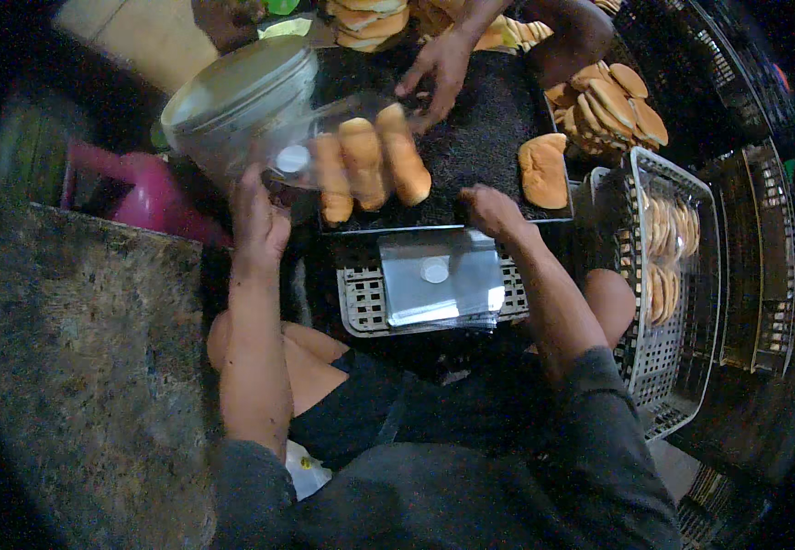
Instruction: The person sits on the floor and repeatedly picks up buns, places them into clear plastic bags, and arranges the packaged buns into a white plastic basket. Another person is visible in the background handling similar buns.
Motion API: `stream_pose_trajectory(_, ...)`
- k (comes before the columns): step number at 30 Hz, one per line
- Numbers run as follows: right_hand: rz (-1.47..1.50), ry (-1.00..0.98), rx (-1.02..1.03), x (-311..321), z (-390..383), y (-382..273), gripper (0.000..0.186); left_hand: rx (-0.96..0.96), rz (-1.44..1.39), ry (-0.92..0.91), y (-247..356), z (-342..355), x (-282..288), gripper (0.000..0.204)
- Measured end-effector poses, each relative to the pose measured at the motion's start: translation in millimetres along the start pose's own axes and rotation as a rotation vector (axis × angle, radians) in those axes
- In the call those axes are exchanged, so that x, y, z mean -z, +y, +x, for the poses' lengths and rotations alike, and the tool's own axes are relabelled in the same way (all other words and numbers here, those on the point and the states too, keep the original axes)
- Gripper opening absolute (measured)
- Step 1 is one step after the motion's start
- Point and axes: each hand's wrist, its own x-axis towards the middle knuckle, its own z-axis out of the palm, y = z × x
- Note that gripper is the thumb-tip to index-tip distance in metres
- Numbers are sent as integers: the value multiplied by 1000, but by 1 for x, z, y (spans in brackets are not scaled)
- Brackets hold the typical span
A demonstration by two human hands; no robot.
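Observation:
My left hand [262, 220] grips the near left edge of a clear plastic bag [310, 137] with a round white label, smeared by motion. The bag overlaps three long golden buns [405, 158] on a black tray; whether they lie inside it is unclear. Over the tray's near edge, my right hand [496, 213] is closed with curled fingers, and anything in them is hidden. To its right lies a flat, wide bun [542, 172]. A stack of clear bags [443, 282] with a round white label rests on a grey plastic basket [361, 316] below the tray.
Another person's hand [439, 78] reaches over the tray [498, 101] from the far side. Left of the tray are a pale tub [242, 92] and a pink container [145, 188]. On the right, loose buns [608, 105] are piled behind a basket [668, 367] holding bagged buns [668, 229].

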Motion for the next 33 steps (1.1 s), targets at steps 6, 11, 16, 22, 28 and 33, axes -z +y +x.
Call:
stream_pose_trajectory(6, 265, 460, -32, 23, 11, -79, 47, 173, -611, 108, 32, -19, 7, 35)
stream_pose_trajectory(11, 77, 702, -89, -16, 6, -143, 66, 231, -389, 278, 26, -20, -26, 41)
stream_pose_trajectory(16, 357, 676, -267, -11, 5, -91, 50, 123, -303, 140, -3, -6, -28, 51)
stream_pose_trajectory(22, 1171, 690, -89, 108, -112, -52, 51, -122, 83, 302, -13, 0, -16, 67)
stream_pose_trajectory(28, 1521, 521, -82, 156, -169, -67, 45, -110, 264, 120, -17, -25, -47, 68)
stream_pose_trajectory(33, 1584, 608, -4, 130, -156, -68, 42, -51, 107, -81, -14, -83, -111, 71)
